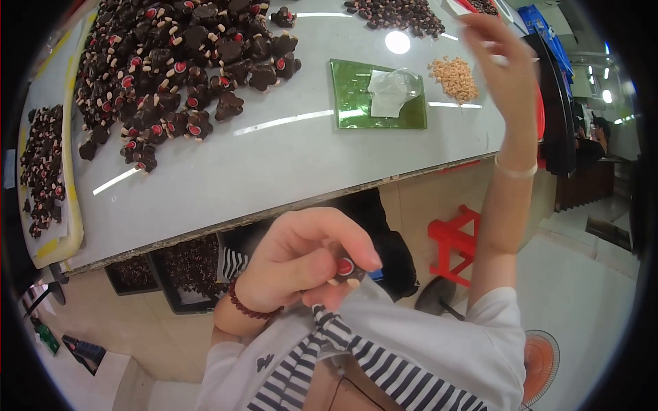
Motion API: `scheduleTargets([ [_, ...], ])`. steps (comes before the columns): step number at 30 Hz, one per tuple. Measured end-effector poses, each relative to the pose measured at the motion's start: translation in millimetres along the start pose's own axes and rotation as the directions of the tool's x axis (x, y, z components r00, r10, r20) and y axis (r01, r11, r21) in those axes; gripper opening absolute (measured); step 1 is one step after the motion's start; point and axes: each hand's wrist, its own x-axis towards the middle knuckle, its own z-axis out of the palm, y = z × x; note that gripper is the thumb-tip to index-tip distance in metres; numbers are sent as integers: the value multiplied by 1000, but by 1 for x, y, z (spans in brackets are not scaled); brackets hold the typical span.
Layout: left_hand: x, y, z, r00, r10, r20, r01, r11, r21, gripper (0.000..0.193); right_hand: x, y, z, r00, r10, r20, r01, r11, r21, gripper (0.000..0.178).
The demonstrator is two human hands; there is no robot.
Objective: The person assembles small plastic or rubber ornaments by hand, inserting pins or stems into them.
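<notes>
My left hand (301,257) is raised in front of my chest, its thumb and fingers closed round a small dark brown figure piece (351,269). A red round dot and beige bits show on that piece. Stretched out over the right side of the table, my right hand (500,55) is beyond the small beige pieces (454,79); its fingers are smeared by motion, so what they hold does not show. Many similar brown pieces with red dots and beige bits form a big pile (199,55) at the far left of the grey table (288,164).
On the table lies a green board (346,103) with white paper (385,103) and a clear round dish (409,83). Small dark pieces (404,15) sit behind it. A yellow-edged tray (74,157) stands left. Below are black bins (185,274) and a red stool (449,240).
</notes>
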Motion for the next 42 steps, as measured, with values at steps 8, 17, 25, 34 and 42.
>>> scheduleTargets([
  [8,-3,1,3,998,23,-61,-22,999,25,23,8,16,35,972,127,196,-108,989,-102,19],
  [17,-3,0,8,988,128,-89,-105,968,230,22,7,22,35,975,60,212,-42,995,-91,12],
  [25,4,2,21,779,593,204,-144,-148,978,30,-66,-111,-9,954,-32,300,-227,579,783,15],
  [34,15,-5,15,821,426,379,-259,-313,914,34,-111,-125,8,871,9,491,-490,-37,871,21],
  [42,18,-11,13,784,496,374,-283,-249,926,32,-104,-119,7,944,-55,325,-282,377,882,16],
])
